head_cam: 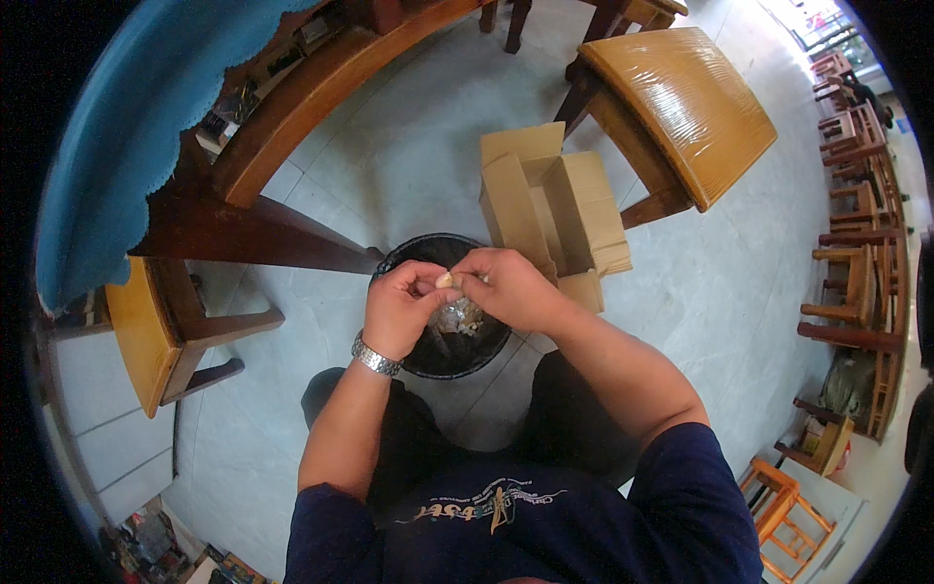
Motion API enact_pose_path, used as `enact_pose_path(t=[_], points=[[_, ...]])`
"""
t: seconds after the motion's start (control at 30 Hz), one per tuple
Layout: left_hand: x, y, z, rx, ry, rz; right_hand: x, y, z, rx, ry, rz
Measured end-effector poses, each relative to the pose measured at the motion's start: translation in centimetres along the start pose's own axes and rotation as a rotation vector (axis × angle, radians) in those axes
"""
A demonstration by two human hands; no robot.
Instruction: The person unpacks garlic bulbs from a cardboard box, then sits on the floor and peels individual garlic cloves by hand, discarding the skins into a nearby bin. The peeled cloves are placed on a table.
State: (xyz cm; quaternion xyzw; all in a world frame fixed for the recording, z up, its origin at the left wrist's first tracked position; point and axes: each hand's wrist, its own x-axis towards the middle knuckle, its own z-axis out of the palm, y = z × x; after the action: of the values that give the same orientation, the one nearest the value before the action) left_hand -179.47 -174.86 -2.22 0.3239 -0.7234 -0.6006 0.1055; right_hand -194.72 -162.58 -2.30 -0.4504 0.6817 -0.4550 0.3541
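Note:
My left hand [403,305] pinches a small pale garlic clove [444,279] between its thumb and fingers. Thumb and fingertips of my right hand [507,281] close together against the clove's right side. Both hands are held over a round black waste bin [456,363] between my knees. Inside the bin lie some clear plastic wrap [458,315] and pale scraps [473,326]; my hands hide part of its contents.
Beyond the bin's right side stands an open cardboard box [602,212]. A wooden stool [678,109] is at upper right, another stool [139,336] at left. A dark table leg [292,233] reaches close to the bin, below a blue tablecloth [146,124].

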Motion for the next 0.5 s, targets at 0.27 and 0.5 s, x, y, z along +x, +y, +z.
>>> enact_pose_path(t=[0.27,0.5], points=[[0.1,-0.6,-0.6,-0.351,-0.061,-0.092,-0.2,-0.2,0.2,0.242,-0.008,0.214],[0.6,-2.3,-0.6,-0.762,0.005,-0.051,-0.2,0.3,0.1,0.275,-0.034,0.328]])
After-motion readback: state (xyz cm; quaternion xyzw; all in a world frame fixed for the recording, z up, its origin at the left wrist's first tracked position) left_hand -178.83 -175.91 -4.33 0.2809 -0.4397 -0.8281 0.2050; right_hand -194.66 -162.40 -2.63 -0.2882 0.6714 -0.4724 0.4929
